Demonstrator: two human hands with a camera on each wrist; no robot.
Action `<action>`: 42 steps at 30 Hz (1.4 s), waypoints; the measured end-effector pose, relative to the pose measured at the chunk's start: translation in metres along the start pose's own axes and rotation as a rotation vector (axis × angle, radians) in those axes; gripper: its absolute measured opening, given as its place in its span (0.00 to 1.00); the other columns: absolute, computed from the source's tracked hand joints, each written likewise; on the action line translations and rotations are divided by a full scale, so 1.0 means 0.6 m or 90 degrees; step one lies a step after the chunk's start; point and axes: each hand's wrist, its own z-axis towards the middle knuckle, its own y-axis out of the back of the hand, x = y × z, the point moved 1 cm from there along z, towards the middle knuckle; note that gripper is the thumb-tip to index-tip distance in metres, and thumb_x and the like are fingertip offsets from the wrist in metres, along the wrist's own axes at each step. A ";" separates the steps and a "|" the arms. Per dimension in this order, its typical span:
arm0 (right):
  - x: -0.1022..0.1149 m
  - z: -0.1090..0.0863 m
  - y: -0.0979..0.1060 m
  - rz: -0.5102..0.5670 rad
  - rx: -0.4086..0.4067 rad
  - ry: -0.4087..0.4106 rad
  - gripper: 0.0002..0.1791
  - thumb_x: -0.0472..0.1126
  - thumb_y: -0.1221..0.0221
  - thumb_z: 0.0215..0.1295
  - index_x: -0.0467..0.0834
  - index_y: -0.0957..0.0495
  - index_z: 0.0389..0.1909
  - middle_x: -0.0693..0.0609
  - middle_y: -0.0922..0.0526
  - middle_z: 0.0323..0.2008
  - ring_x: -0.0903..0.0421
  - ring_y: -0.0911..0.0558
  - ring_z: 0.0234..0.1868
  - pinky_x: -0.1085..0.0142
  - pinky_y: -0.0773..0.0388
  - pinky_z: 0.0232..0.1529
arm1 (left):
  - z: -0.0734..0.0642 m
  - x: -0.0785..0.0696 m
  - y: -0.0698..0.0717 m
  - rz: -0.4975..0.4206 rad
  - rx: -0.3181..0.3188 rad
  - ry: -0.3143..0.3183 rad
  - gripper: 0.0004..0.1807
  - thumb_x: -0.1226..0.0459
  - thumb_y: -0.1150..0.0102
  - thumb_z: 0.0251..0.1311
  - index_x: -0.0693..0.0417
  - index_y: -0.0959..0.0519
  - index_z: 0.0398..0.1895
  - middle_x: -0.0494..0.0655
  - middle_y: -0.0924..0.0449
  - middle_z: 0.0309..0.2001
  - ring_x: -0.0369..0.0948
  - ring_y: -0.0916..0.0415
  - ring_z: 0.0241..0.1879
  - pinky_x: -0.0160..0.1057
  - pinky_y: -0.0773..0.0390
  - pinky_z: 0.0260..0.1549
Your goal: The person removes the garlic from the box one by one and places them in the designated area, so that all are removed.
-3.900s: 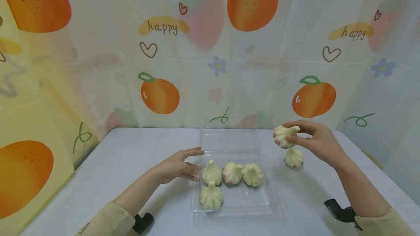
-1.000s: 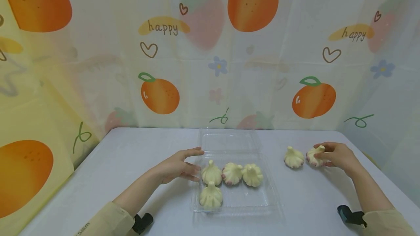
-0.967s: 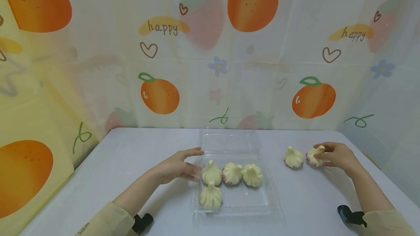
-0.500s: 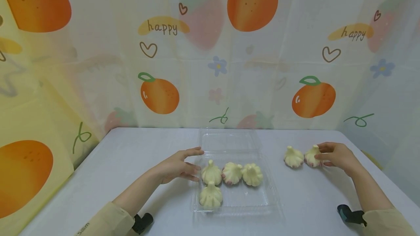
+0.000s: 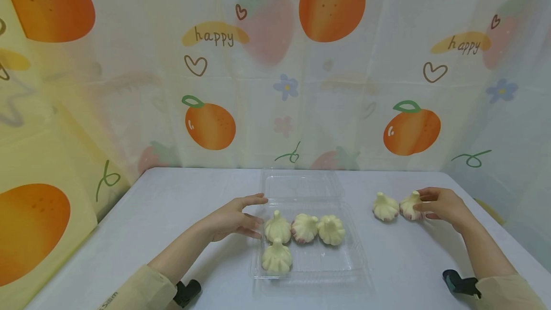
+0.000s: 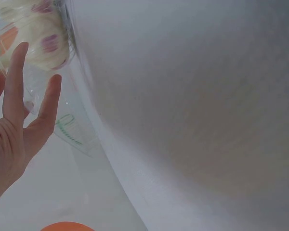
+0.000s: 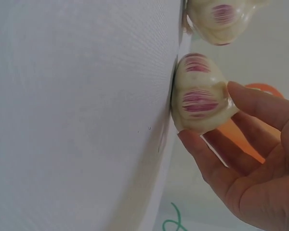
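On the white table, my right hand (image 5: 443,207) holds a garlic bulb (image 5: 409,205) at its right side, with fingertips and thumb against it. The right wrist view shows this bulb (image 7: 197,96), cream with purple streaks, standing on the table. Just left of it sits another garlic bulb (image 5: 385,207). My left hand (image 5: 234,219) has its fingers spread and straight at the left wall of a clear plastic box (image 5: 327,264). Inside the box lie several garlic bulbs (image 5: 305,228), three across the back and one at the front left. In the left wrist view the left hand (image 6: 24,110) grips nothing.
The box's clear lid (image 5: 301,186) lies folded back behind it. A printed curtain (image 5: 284,123) hangs behind the table (image 5: 181,195). Dark wrist-worn devices show under both forearms, one at the left sleeve (image 5: 137,291).
Since the oldest frame, my right hand has brought the held garlic bulb down to the table, right of the other one. It then shifted slightly left. My left hand has stayed still.
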 end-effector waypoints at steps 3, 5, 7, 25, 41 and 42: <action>-0.001 0.000 0.000 -0.009 -0.004 0.004 0.34 0.44 0.37 0.64 0.25 0.33 0.63 0.23 0.29 0.60 0.48 0.17 0.46 0.63 0.11 0.41 | 0.001 0.002 0.001 -0.002 0.001 -0.002 0.37 0.78 0.47 0.60 0.65 0.44 0.75 0.54 0.62 0.81 0.60 0.33 0.68 0.44 0.11 0.47; 0.000 0.000 0.000 -0.014 -0.008 0.006 0.34 0.44 0.37 0.64 0.25 0.32 0.62 0.23 0.28 0.60 0.45 0.18 0.47 0.62 0.11 0.41 | 0.002 0.002 0.001 -0.003 0.002 -0.002 0.37 0.77 0.47 0.60 0.65 0.44 0.75 0.54 0.62 0.81 0.60 0.33 0.68 0.44 0.11 0.47; 0.002 -0.001 0.001 -0.018 -0.012 0.008 0.34 0.45 0.36 0.64 0.26 0.31 0.62 0.23 0.28 0.60 0.42 0.18 0.48 0.61 0.11 0.42 | 0.002 0.003 0.001 -0.002 0.002 -0.003 0.37 0.77 0.47 0.60 0.65 0.44 0.75 0.54 0.62 0.81 0.60 0.33 0.68 0.44 0.11 0.47; 0.036 -0.010 0.004 -0.069 -0.122 0.019 0.39 0.58 0.40 0.66 0.33 0.33 0.66 0.25 0.35 0.66 0.26 0.32 0.64 0.34 0.23 0.52 | 0.002 0.003 0.001 0.000 -0.003 -0.004 0.37 0.78 0.47 0.61 0.64 0.43 0.75 0.54 0.62 0.81 0.60 0.33 0.68 0.44 0.11 0.47; 0.143 -0.044 -0.015 0.062 -0.252 0.127 0.34 0.56 0.37 0.65 0.44 0.29 0.67 0.37 0.25 0.65 0.48 0.20 0.60 0.87 0.22 0.41 | 0.001 0.005 0.003 0.002 0.000 -0.009 0.37 0.77 0.47 0.60 0.64 0.43 0.75 0.54 0.62 0.81 0.60 0.33 0.67 0.44 0.11 0.47; 0.149 -0.046 -0.017 0.068 -0.258 0.142 0.33 0.55 0.37 0.64 0.45 0.28 0.67 0.40 0.24 0.63 0.57 0.18 0.57 0.92 0.27 0.38 | 0.001 0.005 0.003 0.002 0.001 -0.008 0.37 0.77 0.47 0.60 0.64 0.43 0.75 0.54 0.62 0.81 0.60 0.33 0.67 0.44 0.11 0.47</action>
